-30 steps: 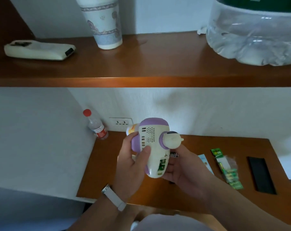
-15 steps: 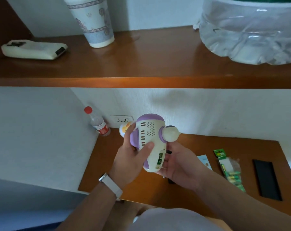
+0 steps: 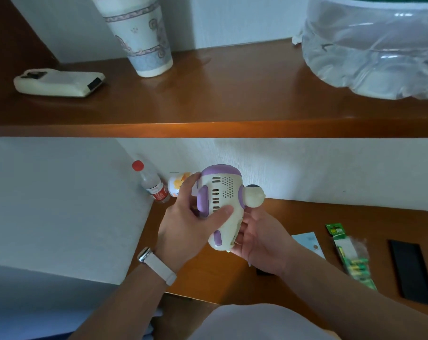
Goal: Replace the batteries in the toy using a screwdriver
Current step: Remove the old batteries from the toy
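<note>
Just below the middle of the frame, a person held the toy point(image 3: 222, 207), a cream plastic body with purple trim, vent slots and a round knob on its right side, in the air above the wooden table point(image 3: 294, 212). The left hand point(image 3: 186, 224), with a pale watch strap point(image 3: 156, 262) at the wrist, gripped it from the left. The thumb lay across the front under the vents and the fingers point(image 3: 188, 185) wrapped behind the top, probably to keep it steady while it was turned. The right hand point(image 3: 262, 241) cradled the toy's narrow lower end from the right, palm turned inward and fingers curved against the underside, likely to feel for the battery cover. No battery compartment or screw faced the camera.

At the lower right of the frame, a green pack of batteries point(image 3: 350, 256) lay on the table within easy reach, between a pale card point(image 3: 308, 242) and a flat black slab point(image 3: 413, 271). A small dark object point(image 3: 263, 271) showed under the right wrist; whether it was the screwdriver could not be told. A red-capped bottle point(image 3: 151, 185) stood in the table's far left corner.

Across the upper half ran a wooden shelf point(image 3: 208, 101) bearing a paper cup point(image 3: 141, 38), a white gadget point(image 3: 58, 83) and a large clear water jug point(image 3: 375, 50).
</note>
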`<state>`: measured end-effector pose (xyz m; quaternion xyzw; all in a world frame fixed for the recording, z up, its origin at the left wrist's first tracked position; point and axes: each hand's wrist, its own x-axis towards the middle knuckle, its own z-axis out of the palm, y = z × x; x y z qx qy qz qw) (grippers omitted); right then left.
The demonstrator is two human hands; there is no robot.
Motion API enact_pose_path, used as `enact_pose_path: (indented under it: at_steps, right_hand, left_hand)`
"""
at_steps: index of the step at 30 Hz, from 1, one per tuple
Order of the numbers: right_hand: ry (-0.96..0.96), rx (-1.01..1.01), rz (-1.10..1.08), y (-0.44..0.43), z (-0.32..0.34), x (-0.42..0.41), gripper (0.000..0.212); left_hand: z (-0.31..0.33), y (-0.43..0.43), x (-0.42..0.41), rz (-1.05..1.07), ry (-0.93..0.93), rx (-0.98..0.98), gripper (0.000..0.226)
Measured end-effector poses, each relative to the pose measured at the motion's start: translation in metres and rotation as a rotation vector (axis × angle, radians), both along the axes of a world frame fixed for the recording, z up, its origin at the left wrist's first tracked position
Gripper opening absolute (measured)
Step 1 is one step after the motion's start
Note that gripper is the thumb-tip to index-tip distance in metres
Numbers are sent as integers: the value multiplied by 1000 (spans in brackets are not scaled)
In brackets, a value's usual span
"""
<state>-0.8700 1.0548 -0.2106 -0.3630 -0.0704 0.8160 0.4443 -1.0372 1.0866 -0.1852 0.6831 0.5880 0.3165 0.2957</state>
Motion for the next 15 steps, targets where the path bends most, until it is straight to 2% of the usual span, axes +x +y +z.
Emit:
enact_pose_path:
  at_steps: [4,9,15]
  right_hand:
    - [29,-37,-35,3,-3,-12,27]
    - [81,-69,-62,8,-10,-26,27]
    - [141,-130,-119,14,-17,-40,21]
  left_hand:
    - [12,-1,-3,-5,178,77,88]
    - [24,-2,-7,-24,376,178,90]
    - [31,2,-7,-32,470,209,89]
